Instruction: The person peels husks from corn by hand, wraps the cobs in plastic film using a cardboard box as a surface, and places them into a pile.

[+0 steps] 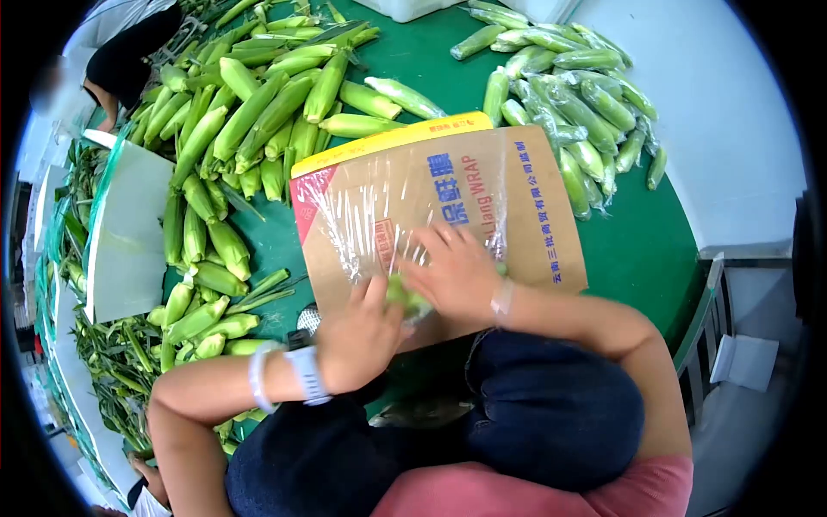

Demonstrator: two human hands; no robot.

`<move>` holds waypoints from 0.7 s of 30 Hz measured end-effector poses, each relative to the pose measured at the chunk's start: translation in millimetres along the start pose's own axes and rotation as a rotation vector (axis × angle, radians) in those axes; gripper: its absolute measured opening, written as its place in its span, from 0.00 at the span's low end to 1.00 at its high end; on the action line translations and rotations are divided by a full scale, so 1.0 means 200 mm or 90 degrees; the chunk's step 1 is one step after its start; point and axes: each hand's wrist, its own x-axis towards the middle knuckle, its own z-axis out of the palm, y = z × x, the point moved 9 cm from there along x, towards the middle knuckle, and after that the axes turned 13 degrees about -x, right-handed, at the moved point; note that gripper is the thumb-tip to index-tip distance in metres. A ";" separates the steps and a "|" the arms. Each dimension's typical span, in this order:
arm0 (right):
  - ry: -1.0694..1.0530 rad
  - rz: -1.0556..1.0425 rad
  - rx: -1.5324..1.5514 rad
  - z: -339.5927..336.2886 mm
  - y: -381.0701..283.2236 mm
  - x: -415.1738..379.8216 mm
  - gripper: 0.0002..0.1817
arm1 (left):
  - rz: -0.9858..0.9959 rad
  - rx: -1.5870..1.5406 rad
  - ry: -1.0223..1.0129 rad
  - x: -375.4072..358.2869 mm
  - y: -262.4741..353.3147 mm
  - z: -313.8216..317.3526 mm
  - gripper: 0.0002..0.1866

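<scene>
Glossy, creased film (351, 220) stretches over flat brown card (538, 233); left hand (357, 336) and right hand (455, 274), fingers bent, hold rounded green corn (398, 293).

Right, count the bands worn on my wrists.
3: a white bangle and a pale strap on the left wrist, and a pale band on the right wrist.

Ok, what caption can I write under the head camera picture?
Left hand and right hand meet over green corn and cling film on printed cardboard.
</scene>
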 end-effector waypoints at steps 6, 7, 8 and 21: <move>0.029 0.113 -0.134 0.27 0.42 0.61 0.11 | 0.087 0.564 0.247 0.20 0.11 -0.09 0.45; 0.035 0.120 -0.134 0.24 0.49 0.66 0.11 | 0.072 0.590 0.271 0.26 0.04 -0.12 0.48; -0.054 0.205 -0.067 0.26 0.60 0.70 0.12 | 0.053 0.614 0.298 0.30 0.01 -0.18 0.52; -0.384 0.304 0.004 0.41 0.77 0.56 0.16 | 0.204 0.212 -0.089 0.45 -0.12 -0.16 0.31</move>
